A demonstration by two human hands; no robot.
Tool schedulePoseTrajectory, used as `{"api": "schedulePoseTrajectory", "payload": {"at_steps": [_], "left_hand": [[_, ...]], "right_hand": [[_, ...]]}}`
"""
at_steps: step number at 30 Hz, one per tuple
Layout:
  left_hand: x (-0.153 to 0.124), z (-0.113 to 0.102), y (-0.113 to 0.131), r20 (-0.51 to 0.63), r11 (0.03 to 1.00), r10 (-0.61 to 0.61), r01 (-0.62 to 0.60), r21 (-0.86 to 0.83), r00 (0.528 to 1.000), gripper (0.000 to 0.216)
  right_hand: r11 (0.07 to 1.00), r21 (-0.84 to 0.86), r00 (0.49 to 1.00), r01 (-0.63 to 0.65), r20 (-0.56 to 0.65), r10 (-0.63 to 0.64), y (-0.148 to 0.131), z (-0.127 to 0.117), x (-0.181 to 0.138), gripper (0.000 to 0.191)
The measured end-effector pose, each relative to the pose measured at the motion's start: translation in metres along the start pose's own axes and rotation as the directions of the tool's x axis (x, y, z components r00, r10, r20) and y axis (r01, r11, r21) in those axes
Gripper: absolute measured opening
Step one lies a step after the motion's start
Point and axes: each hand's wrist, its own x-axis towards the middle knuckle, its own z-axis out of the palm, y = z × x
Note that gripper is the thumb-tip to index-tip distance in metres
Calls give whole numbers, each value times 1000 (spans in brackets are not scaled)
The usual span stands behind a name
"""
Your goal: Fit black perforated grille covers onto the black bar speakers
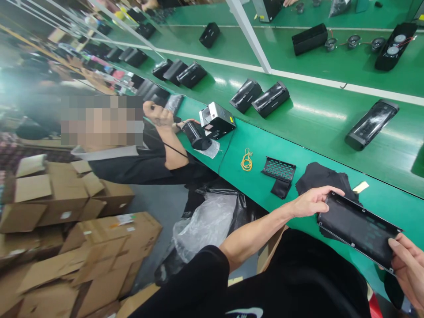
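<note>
My left hand point(313, 201) grips the left end of a long black curved grille panel point(359, 227) covered with dark fabric. My right hand point(409, 265) holds its right end at the lower right edge of the view. The panel hangs just over the near edge of the green table point(251, 185). Behind it lies a pile of black fabric pieces point(323, 179), and a second black perforated grille point(278, 170) rests on the table to the left of that pile.
A yellow rubber band bundle point(246, 160) lies on the table. A co-worker's hands point(162, 117) hold a black cylinder speaker point(196, 134) beside a silver box point(217, 120). Several black speaker housings point(270, 98) sit on the conveyor. Cardboard boxes point(66, 229) crowd the floor at left.
</note>
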Motion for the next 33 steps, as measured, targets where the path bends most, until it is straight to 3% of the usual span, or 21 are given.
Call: {"api": "schedulePoseTrajectory", "payload": {"at_steps": [6,16,21,33], "left_hand": [[-1,0,-1,19,1000,6,-7,25,1000,69],[-2,-2,-3,31,999,22,-23,37,999,71],[-1,-2,-1,30,997,76,-76,11,997,73],[1,-1,-4,27,992,121,-122,41,992,69]], "right_hand": [[998,62,998,-24,-64,28,-9,13,-10,86],[999,-6,999,41,-21,-41,7,-4,1,71],[988,-19,988,155,23,-155,13,-15,4,60],[991,-23,991,132,-2,-132,10,-10,7,67]]}}
